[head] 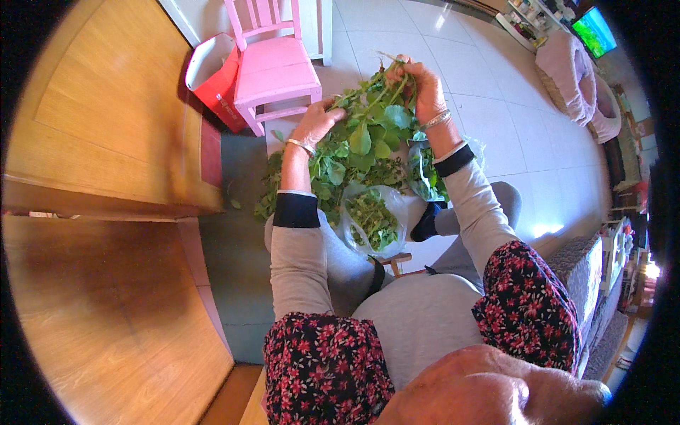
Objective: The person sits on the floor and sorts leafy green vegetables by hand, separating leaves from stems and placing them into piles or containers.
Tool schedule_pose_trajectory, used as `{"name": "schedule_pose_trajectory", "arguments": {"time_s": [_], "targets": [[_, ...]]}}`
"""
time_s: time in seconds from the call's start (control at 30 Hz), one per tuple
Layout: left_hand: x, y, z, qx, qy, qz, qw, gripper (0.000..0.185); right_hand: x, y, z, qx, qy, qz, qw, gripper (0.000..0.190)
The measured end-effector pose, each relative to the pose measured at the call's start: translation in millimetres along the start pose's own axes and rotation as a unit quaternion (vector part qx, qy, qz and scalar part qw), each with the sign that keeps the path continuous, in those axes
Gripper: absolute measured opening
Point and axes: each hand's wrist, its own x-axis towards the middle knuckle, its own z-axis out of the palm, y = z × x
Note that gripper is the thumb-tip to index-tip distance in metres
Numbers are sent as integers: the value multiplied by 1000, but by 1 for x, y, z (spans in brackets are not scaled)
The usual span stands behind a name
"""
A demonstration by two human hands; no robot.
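Observation:
A leafy green plant [366, 127] with thin pale roots is stretched between my hands above a heap of greens. My right hand [422, 87] grips it near the root end, at the upper right. On the left, my left hand [317, 123] pinches stems of the same bunch between thumb and fingers. Beneath them the pile of loose greens [329, 178] lies on the floor. Close to my knees is a clear plastic bag [374, 220] with small leafy greens inside. A second plastic bag [427, 170] of greens sits below my right wrist, partly hidden by the forearm.
A pink wooden chair [276, 71] stands ahead on the left, beside a red bin [215, 79]. Wooden cabinet doors [117, 101] run along my left. Pale floor tiles [494, 122] extend to the right, towards cloth-covered seats [566, 77] and a grey sofa [576, 271].

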Motion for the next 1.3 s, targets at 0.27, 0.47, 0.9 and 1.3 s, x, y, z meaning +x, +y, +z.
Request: {"name": "schedule_pose_trajectory", "arguments": {"time_s": [0.27,0.47,0.9,1.3], "targets": [[7,-19,2,-69,-16,-56,996,37,0,-11,11,31,-25,-23,999,15],[1,-13,-1,-136,-20,-40,990,32,3,-26,3,79,-51,-26,995,12],[7,-23,-30,-214,150,-98,960,20,-1,-52,-22,57,-82,19,995,22],[3,-3,7,-181,44,-18,982,32,-23,16,-2,-50,-8,107,993,24]]}}
